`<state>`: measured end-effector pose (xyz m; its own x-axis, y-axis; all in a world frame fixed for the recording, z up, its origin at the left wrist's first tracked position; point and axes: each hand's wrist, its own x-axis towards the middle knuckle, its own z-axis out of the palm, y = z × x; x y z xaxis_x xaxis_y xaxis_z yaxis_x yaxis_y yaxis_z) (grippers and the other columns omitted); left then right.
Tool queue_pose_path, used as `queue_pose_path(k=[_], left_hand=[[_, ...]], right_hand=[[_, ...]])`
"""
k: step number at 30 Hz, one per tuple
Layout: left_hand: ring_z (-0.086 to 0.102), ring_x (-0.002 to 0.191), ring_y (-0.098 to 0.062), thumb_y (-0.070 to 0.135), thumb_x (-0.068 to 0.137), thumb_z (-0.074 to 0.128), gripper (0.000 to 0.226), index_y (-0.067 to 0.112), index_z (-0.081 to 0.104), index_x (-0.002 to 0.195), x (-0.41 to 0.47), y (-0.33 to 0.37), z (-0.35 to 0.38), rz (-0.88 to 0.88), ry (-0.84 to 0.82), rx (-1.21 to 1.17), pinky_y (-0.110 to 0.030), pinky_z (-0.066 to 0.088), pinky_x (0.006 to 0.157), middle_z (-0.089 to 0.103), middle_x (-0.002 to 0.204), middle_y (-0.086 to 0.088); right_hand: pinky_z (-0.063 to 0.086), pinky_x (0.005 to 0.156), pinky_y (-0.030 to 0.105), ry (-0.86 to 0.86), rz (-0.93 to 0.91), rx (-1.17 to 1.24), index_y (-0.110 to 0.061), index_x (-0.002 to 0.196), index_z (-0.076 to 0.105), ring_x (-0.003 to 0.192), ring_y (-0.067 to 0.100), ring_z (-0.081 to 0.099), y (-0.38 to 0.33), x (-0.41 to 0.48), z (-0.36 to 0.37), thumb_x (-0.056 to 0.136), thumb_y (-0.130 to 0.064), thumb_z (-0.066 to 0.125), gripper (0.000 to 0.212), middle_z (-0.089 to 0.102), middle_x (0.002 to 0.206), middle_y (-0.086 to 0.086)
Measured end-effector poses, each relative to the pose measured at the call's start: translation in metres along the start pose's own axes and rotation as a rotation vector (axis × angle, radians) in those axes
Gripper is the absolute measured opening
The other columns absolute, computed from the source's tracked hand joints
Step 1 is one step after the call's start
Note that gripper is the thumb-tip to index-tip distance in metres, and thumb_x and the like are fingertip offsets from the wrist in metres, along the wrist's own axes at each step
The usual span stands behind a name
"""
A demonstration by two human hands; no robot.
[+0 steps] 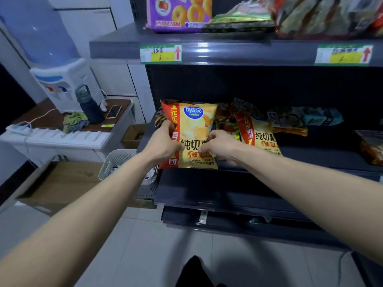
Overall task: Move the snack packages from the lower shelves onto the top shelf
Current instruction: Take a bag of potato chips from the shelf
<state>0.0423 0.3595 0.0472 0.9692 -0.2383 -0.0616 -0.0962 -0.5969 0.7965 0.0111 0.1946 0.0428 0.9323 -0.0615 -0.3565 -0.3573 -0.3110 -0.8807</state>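
Dark metal shelves fill the right side of your view, and a low bench [116, 126] with a water dispenser [68, 85] stands at the left. Your left hand [163, 145] is closed on the left edge of the yellow chip bag [193, 129], with the thumb on the front. Your right hand [219, 147] is closed on the lower right part of the same bag, fingers curled into the foil. The bag stands almost upright at the front of the middle shelf [310, 165]; whether its bottom edge is touching the shelf or is lifted a little, I cannot tell.

A second chip bag [261, 133] of the same kind lies just beside it on the right, and more dark packets [294, 121] are behind. The top shelf [238, 52] above already carries a purple ring-snack bag [178, 13] and other packages [323, 15].

I judge that you are at the lift. Keep the grip on the edges and seams, not on the puffed middle, so the chips do not break. Draw the bag toward you first, so it comes clear of the front lip of the top shelf, then raise it. The part of the top shelf left of the purple bag looks bare; it may be a good place. Put the bag down flat or lean it back, so it does not slide off.
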Motion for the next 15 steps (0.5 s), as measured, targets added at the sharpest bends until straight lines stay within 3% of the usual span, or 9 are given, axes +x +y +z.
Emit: queue_pose_path(k=[3, 6, 10, 12, 15], left_hand=[[0.058, 0.088, -0.01, 0.005, 0.082, 0.066, 0.048, 0.018, 0.041, 0.121, 0.035, -0.007, -0.014, 0.029, 0.008, -0.062, -0.016, 0.045, 0.058, 0.053, 0.107, 0.006], [0.058, 0.097, -0.017, 0.005, 0.082, 0.066, 0.052, 0.017, 0.041, 0.125, 0.074, -0.013, -0.027, 0.059, 0.017, -0.083, -0.03, 0.052, 0.076, 0.053, 0.109, 0.005], [0.059, 0.103, -0.022, 0.003, 0.083, 0.065, 0.052, 0.015, 0.04, 0.127, 0.121, -0.021, -0.036, 0.064, -0.004, -0.162, -0.04, 0.051, 0.09, 0.057, 0.114, -0.003], [0.058, 0.108, -0.026, -0.002, 0.082, 0.064, 0.052, 0.014, 0.041, 0.126, 0.136, -0.026, -0.033, 0.065, -0.012, -0.236, -0.041, 0.052, 0.09, 0.057, 0.119, -0.007], [0.057, 0.109, -0.024, -0.008, 0.08, 0.062, 0.051, 0.008, 0.042, 0.124, 0.16, -0.036, -0.025, 0.109, 0.019, -0.259, -0.024, 0.053, 0.082, 0.057, 0.121, -0.007]], right_hand=[[0.049, 0.069, 0.025, 0.075, -0.044, -0.02, -0.012, 0.099, 0.056, 0.093, 0.018, 0.061, -0.015, 0.031, 0.011, 0.079, -0.003, 0.068, 0.025, 0.065, 0.1, 0.003], [0.052, 0.082, 0.032, 0.123, -0.043, 0.008, -0.013, 0.111, 0.051, 0.101, 0.02, 0.061, -0.032, 0.063, 0.016, 0.079, -0.003, 0.068, 0.037, 0.064, 0.111, 0.006], [0.047, 0.076, 0.024, 0.17, -0.055, 0.098, -0.017, 0.138, 0.039, 0.098, 0.016, 0.055, -0.048, 0.099, 0.014, 0.083, -0.003, 0.064, 0.062, 0.06, 0.116, 0.003], [0.045, 0.083, 0.028, 0.182, -0.026, 0.106, -0.016, 0.138, 0.039, 0.101, 0.018, 0.053, -0.048, 0.112, 0.012, 0.083, -0.006, 0.064, 0.06, 0.058, 0.12, 0.004], [0.042, 0.087, 0.034, 0.192, 0.09, 0.116, -0.009, 0.125, 0.052, 0.104, 0.019, 0.051, -0.043, 0.132, 0.009, 0.084, -0.013, 0.064, 0.043, 0.057, 0.124, 0.006]])
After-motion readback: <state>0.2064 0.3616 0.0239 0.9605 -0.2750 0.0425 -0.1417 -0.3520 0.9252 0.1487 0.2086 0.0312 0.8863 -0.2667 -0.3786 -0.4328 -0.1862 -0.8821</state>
